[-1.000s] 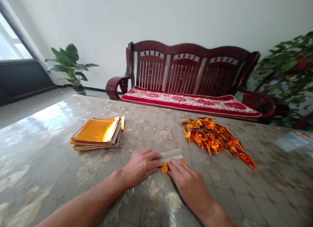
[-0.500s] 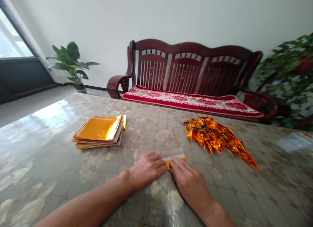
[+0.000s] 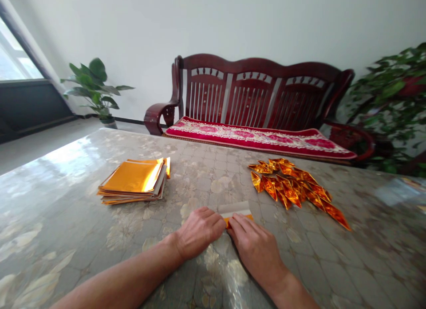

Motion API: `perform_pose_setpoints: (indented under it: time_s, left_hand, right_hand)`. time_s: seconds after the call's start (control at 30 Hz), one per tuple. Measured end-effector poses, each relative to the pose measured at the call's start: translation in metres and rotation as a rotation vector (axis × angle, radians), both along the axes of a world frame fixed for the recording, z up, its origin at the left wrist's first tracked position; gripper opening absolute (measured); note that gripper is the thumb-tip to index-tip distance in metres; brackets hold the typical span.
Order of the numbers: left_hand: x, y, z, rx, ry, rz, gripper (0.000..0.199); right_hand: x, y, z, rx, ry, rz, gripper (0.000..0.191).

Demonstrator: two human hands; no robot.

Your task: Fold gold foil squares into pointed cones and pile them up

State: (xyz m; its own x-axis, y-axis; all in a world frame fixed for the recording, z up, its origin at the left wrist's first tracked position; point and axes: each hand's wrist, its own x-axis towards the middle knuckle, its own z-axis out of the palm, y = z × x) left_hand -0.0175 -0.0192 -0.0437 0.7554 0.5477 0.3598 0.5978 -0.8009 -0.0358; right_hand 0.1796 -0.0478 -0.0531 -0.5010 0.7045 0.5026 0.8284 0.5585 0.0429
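A sheet of gold foil paper [image 3: 235,208] lies on the table, its near edge folded over so a gold strip shows against the pale back. My left hand [image 3: 203,231] grips the left end of that fold, fingers curled together. On the near edge, right of it, my right hand [image 3: 254,242] presses with its fingers close together. Both hands hide part of the fold. Off to the left sits a stack of gold foil paper [image 3: 128,178]. To the right lie several folded gold paper pieces [image 3: 289,185], pointed at the ends, in a loose cluster.
The table [image 3: 186,162] has a glossy, flower-patterned cover. A clear plastic bag [image 3: 399,191] lies near its right edge. Beyond the table stands a dark wooden bench [image 3: 253,94] with a red patterned cushion [image 3: 259,136]. Potted plants [image 3: 96,87] stand on both sides.
Hardly anything differs. Both hands stay on the folded paper, and the whole view has shifted very slightly.
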Motion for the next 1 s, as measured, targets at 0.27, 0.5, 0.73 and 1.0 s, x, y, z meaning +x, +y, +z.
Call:
perform_pose_setpoints:
  time_s: [0.27,0.5,0.73,1.0]
  left_hand:
    - [-0.002,0.001,0.007,-0.229,-0.139,0.102,0.029]
    - [-0.010,0.003,0.010,-0.323,-0.114,0.103,0.021]
    - [-0.003,0.004,0.002,-0.343,-0.158,0.177,0.026]
    - [-0.004,-0.004,0.005,-0.445,-0.251,0.281,0.023]
  right_hand:
    - [-0.002,-0.003,0.003,0.005,0.076,0.020,0.022]
    - [-0.002,-0.002,0.009,-0.100,0.104,-0.045,0.023]
    - [-0.004,0.002,0.012,-0.155,0.102,-0.088,0.015]
    - [-0.001,0.010,0.007,-0.256,0.196,-0.102,0.019]
